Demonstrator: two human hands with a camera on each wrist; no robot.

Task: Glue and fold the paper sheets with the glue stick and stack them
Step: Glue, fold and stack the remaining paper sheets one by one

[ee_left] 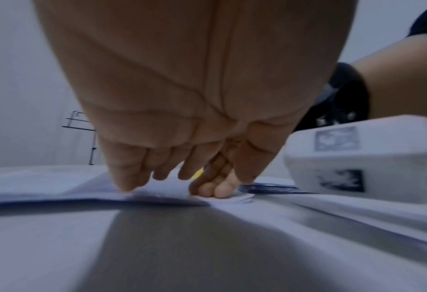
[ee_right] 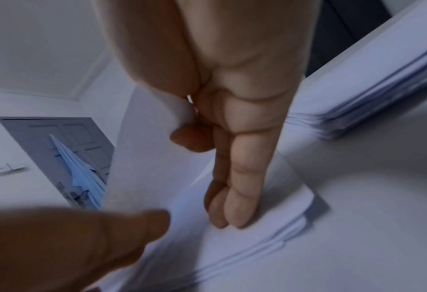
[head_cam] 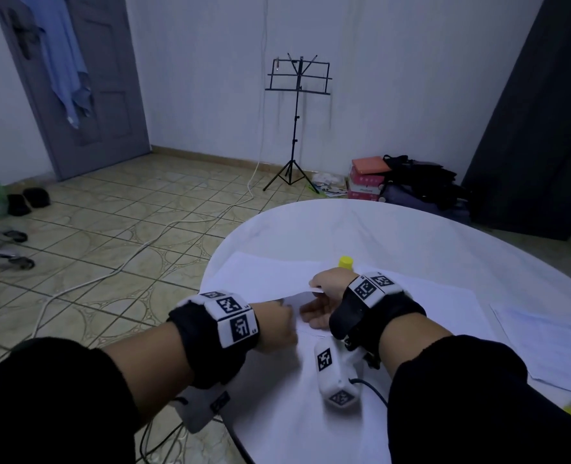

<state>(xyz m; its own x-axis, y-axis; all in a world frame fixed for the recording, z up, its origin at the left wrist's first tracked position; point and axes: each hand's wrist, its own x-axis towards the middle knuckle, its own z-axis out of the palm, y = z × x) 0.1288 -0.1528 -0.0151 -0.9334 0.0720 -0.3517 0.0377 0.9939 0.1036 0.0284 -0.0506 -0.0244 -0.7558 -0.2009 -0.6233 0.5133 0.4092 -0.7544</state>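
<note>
Currently the fold step is judged to be in hand: a top sheet (head_cam: 270, 279) is being lifted and turned over a low pile of paper (ee_right: 277, 235) near the bench's (head_cam: 394, 236) left edge. In the right wrist view the sheet's corner is pinched between thumb and forefinger of the right hand (head_cam: 327, 286), while its remaining fingers (ee_right: 239, 207) are laid straight, tips pressed on the pile. The left hand (head_cam: 274, 324) is set just beside, fingers extended, tips touching the paper edge (ee_left: 157, 195); nothing is gripped by it. The glue stick (head_cam: 346, 262) w/ yellow cap stands upright just beyond the right hand, untouched. A 2nd stack of sheets (head_cam: 551, 343) lies toward the bench's right edge, well apart.

Next move, as judged: flap to be brought down w/ edges aligned, then the crease pressed flat w/ the free hand. Whether glue is already applied can't be told. Risk: skewed fold or lower sheets dragged along.
</note>
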